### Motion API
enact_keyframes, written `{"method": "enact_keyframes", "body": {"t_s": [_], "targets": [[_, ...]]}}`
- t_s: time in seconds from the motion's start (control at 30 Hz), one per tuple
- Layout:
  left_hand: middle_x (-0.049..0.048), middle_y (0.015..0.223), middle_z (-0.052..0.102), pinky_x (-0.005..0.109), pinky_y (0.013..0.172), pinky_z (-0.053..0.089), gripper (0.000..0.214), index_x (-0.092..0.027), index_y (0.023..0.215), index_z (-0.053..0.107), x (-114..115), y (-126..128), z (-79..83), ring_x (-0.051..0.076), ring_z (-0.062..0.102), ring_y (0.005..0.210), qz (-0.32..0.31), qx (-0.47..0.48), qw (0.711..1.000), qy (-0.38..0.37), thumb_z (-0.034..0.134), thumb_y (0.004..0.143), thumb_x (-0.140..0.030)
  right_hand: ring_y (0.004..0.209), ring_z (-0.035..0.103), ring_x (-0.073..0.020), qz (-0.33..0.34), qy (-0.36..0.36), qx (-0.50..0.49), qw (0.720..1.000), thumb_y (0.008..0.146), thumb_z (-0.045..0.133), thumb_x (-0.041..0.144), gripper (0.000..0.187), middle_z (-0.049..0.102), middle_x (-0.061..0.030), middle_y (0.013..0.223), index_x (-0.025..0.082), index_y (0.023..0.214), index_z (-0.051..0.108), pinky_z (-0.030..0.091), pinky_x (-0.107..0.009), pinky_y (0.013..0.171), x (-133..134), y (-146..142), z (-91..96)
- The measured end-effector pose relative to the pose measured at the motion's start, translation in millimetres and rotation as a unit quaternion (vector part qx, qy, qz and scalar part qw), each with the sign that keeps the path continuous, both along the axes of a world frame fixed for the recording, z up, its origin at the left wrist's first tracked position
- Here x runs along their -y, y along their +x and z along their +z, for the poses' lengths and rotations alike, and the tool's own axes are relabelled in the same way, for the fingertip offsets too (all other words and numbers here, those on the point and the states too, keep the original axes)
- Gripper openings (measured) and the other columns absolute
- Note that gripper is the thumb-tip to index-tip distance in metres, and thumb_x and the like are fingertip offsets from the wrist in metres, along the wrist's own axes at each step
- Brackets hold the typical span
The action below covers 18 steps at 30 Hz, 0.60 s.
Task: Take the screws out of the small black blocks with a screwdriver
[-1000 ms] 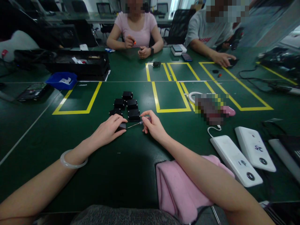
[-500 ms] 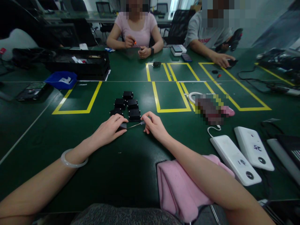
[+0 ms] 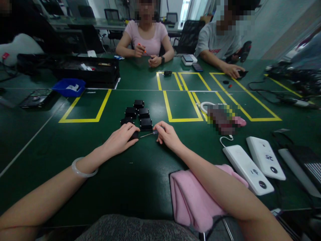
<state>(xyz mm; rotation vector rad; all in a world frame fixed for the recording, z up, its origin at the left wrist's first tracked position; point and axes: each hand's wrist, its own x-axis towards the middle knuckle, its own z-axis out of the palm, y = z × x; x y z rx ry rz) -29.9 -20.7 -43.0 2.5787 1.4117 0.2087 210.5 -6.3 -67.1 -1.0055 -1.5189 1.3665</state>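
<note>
My left hand [image 3: 122,139] rests on the green table [image 3: 140,174] with its fingers closed over a small black box [image 3: 134,135]. My right hand [image 3: 167,135] pinches a thin screwdriver [image 3: 148,134] whose metal tip points left into that box. Just behind my hands lies a cluster of several more small black boxes [image 3: 138,113]. A pale bangle [image 3: 82,169] sits on my left wrist.
A pink cloth [image 3: 190,197] lies under my right forearm. Two white devices [image 3: 253,164] lie at the right, dark equipment beyond them. Yellow tape rectangles [image 3: 183,103] mark the table. A blue tray [image 3: 69,87] and black crate [image 3: 85,70] stand far left. Two people sit across the table.
My hands hold the same grip on box and screwdriver. The camera has tilted slightly, shifting the scene a little down and left in view.
</note>
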Motion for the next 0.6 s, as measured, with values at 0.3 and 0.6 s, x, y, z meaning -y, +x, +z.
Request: {"method": "enact_keyframes", "body": {"t_s": [0.3, 0.6], "targets": [[0.0113, 0.127, 0.056, 0.039, 0.086, 0.056, 0.035, -0.02, 0.128, 0.052, -0.7, 6.0, 2.0, 0.028, 0.059, 0.113, 0.001, -0.008, 1.0, 0.017, 0.058, 0.096, -0.03, 0.038, 0.047, -0.009, -0.017, 0.003, 0.001, 1.0, 0.09, 0.058, 0.053, 0.033, 0.04, 0.0142, 0.044, 0.021, 0.091, 0.052, 0.049, -0.025, 0.05, -2.0, 2.5, 1.0], [0.0114, 0.126, 0.056, 0.039, 0.085, 0.055, 0.033, -0.02, 0.126, 0.054, -3.2, 10.8, 4.9, 0.029, 0.059, 0.114, 0.001, -0.012, 1.0, 0.015, 0.058, 0.095, -0.029, 0.039, 0.047, -0.0085, -0.017, 0.015, -0.004, 1.0, 0.086, 0.065, 0.052, 0.034, 0.046, 0.0141, 0.049, 0.023, 0.095, 0.05, 0.05, -0.025, 0.049, -2.9, 2.9, 3.5]]}}
